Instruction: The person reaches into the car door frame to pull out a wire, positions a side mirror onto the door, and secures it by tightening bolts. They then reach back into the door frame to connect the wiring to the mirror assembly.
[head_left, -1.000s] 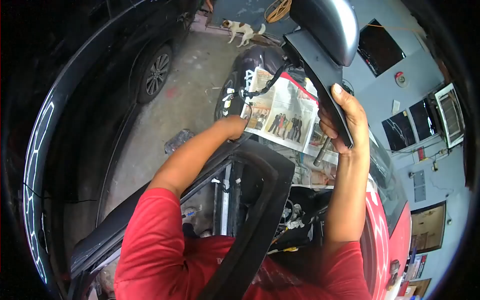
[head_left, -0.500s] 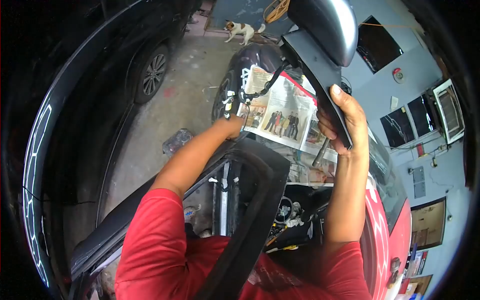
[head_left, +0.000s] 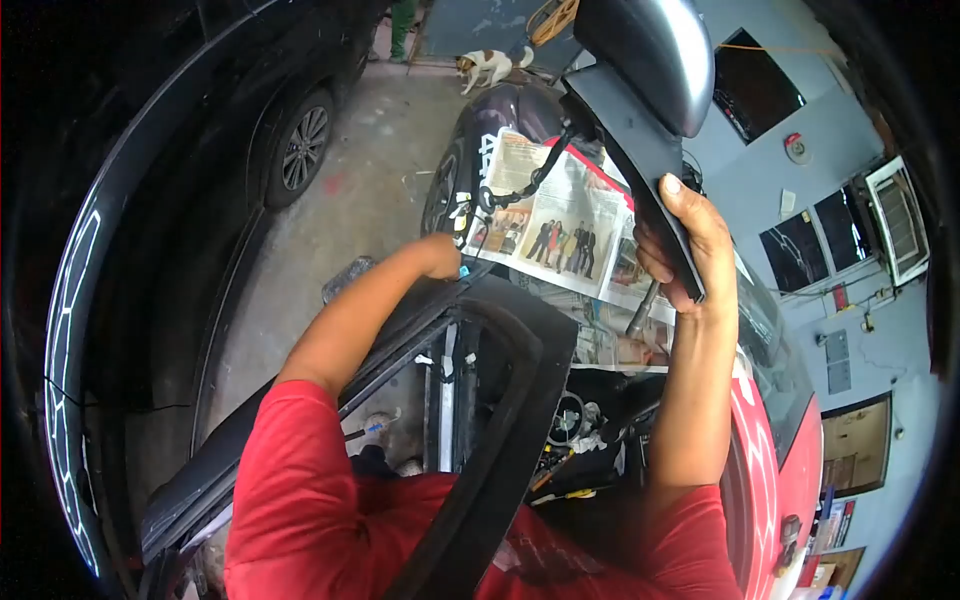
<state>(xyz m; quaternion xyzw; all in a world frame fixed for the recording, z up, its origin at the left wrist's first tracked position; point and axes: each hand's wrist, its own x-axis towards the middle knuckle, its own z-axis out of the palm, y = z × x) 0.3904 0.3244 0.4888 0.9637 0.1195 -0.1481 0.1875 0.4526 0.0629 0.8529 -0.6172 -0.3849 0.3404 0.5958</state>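
My right hand [head_left: 690,245] grips the black mounting base of a grey car side mirror [head_left: 650,60] and holds it up above the open car door [head_left: 500,400]. A black wiring cable [head_left: 520,180] with white connectors hangs from the mirror down to my left hand [head_left: 440,255]. That hand sits at the top front corner of the door frame, fingers closed around the cable's end; the fingertips are hidden behind the wrist.
Newspaper [head_left: 560,220] covers the car's windscreen and bonnet. A dark car [head_left: 250,130] stands at the left across the concrete floor [head_left: 370,190]. A white and brown dog [head_left: 490,65] is at the far end. The blue wall [head_left: 830,200] with windows is at the right.
My left hand has moved left and slightly down along the door frame, drawing the cable end with it. The mirror stays held up. The dog has shifted at the far end.
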